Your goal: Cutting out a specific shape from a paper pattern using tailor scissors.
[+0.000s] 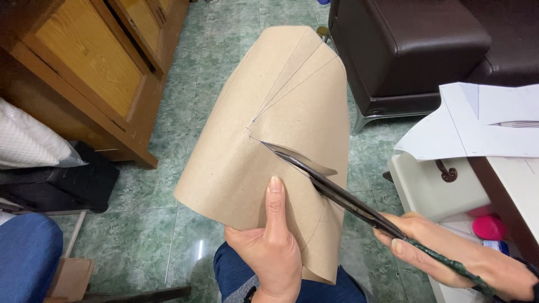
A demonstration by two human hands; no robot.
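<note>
Green marbled floor tiles (168, 112) fill the background, seen from above. Wooden cabinet (95, 67) with panel doors at upper left, dark brown leather sofa (415, 45) at upper right. White paper pattern pieces (477, 132) lie on the surface (519, 185) at the right edge and overhang it. Below them a white plastic container (432, 191), with a pink round object (488, 227) beside it. Black bag (84, 179) and a white textured bundle (28, 140) at left, blue cloth (25, 252) at lower left.

Brown kraft paper sheet (281, 129) is held up in mid-air over the person's lap, centre of view, curved and drooping at the far end. Thin pencil lines fan across its upper part and meet at a point near the middle.

Left hand (269, 247) grips the sheet's lower edge: thumb pressed flat on the near face pointing up, the other fingers hidden behind the paper, so closed on the sheet.

Right hand (449, 252) comes in from lower right, fingers wrapped round the handles of long dark scissors (342, 196). Handle looks bound in dark green. Blades run up-left into the sheet from its right edge, tips close to where the pencil lines meet. Cut paper curls up as a narrow flap just above the blades. Blades lie almost together, slightly apart at the tip.

Blue-trousered knee (236, 269) shows under the left hand.
</note>
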